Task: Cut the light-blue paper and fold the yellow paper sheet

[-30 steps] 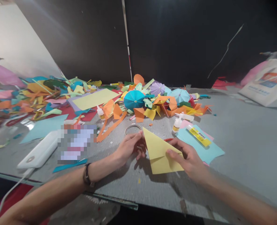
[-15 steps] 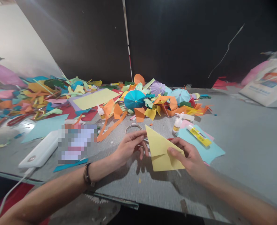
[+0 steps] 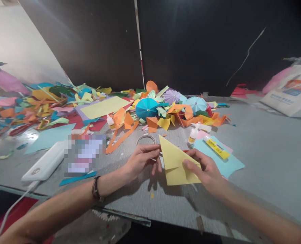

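Note:
A folded sheet of yellow paper [image 3: 177,166] with a pointed top corner is held up over the table. My right hand [image 3: 203,169] pinches its right side, thumb in front and fingers behind. At the paper's left edge is my left hand [image 3: 145,159], its fingers loosely bent and apart; the index fingertip meets or nearly meets the edge. Behind my left hand lies a metal ring [image 3: 145,138]. Something red and metallic behind the paper is mostly hidden. A small glue bottle [image 3: 192,135] stands beyond my right hand.
A yellow glue tube [image 3: 218,147] rests on light blue paper [image 3: 231,166] at right. Coloured scraps and paper umbrellas [image 3: 147,108] heap along the black wall. A white power bank [image 3: 44,162] with a cable lies left, beside a blurred-out object [image 3: 85,154]. A white bag [image 3: 290,91] stands far right.
Both hands and the yellow paper keep almost the same pose. The whole view has shifted very slightly; nothing is taken up or let go.

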### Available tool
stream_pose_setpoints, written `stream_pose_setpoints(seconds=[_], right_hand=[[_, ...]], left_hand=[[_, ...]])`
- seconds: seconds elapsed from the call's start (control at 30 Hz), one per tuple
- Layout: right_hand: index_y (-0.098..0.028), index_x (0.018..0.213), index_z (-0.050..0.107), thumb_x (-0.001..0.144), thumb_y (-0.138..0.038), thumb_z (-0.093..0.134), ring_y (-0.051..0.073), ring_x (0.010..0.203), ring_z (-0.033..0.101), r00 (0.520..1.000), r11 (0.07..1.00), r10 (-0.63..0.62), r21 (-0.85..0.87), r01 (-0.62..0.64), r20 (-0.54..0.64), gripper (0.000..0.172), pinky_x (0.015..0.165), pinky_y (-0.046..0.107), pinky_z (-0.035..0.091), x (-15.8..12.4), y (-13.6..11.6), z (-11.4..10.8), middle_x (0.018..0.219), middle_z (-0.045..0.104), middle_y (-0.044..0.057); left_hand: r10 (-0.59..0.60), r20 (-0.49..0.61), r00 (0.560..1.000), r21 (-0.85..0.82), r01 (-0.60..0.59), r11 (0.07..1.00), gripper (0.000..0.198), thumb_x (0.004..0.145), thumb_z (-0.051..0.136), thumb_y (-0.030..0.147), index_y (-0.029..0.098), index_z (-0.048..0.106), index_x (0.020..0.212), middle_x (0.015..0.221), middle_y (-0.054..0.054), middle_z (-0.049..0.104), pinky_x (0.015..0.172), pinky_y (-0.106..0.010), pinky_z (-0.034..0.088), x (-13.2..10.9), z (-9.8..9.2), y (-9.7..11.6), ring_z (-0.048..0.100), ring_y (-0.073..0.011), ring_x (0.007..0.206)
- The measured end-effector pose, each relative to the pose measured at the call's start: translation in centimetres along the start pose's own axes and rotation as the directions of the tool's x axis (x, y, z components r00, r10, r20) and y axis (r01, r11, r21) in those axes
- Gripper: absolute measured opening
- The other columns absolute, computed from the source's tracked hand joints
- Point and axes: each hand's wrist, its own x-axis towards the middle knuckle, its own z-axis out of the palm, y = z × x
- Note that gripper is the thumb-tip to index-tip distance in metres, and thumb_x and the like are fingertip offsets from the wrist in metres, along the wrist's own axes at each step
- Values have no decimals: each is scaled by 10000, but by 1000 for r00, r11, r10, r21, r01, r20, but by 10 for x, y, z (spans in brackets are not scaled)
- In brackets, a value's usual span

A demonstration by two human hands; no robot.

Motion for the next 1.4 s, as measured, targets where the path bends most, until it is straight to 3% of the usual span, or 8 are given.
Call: stream_pose_setpoints(seconds=[0.23,0.53,0.8,1.1,1.27,1.4], right_hand=[[-229,934,630,936,-548,657,215,858,666,1000,1000,-12,-10,12,3,320,688,313,534,0,-2,-1,1093,719,79],[-237,939,610,945,-555,656,209,856,661,1000,1000,0,24,0,18,321,695,305,535,-1,2,-1,1085,708,69],[-238,933,616,940,-570,651,223,866,689,1000,1000,-10,-8,10,-3,334,690,309,561,-1,0,-2,1097,722,74],[-232,939,647,953,-524,650,220,898,688,999,999,-39,-33,40,36,292,710,316,559,-2,-1,-2,1179,713,91],[-233,943,671,963,-517,638,231,912,693,998,993,-41,-104,46,54,287,735,339,563,1,-5,-1,1170,713,87],[-245,981,706,987,-489,624,256,984,691,997,970,-70,-231,75,27,257,836,388,568,0,-4,1,1160,730,80]], left_hand=[[-16,-46,999,29,17,999,294,847,786,367,116,799,1000,598,-55,680,412,-213,434,1,-1,-1,621,-143,485],[-8,-48,999,29,10,1000,402,884,775,491,100,749,973,600,-45,673,403,-198,452,3,-4,-7,645,-145,481],[-40,-64,997,-28,38,999,294,893,728,331,111,736,1088,659,-63,700,408,-225,472,3,-4,-6,675,-181,516],[10,-85,996,-1,-10,1000,303,840,791,410,120,732,902,572,-28,641,386,-193,422,2,-5,-5,634,-142,469],[-18,-11,1000,-40,18,999,430,862,687,557,128,667,875,648,-68,696,335,-204,416,5,-6,-8,662,-172,450],[-27,-39,999,77,30,997,352,896,712,471,127,651,850,527,-18,628,349,-166,396,2,-3,-8,622,-129,413]])
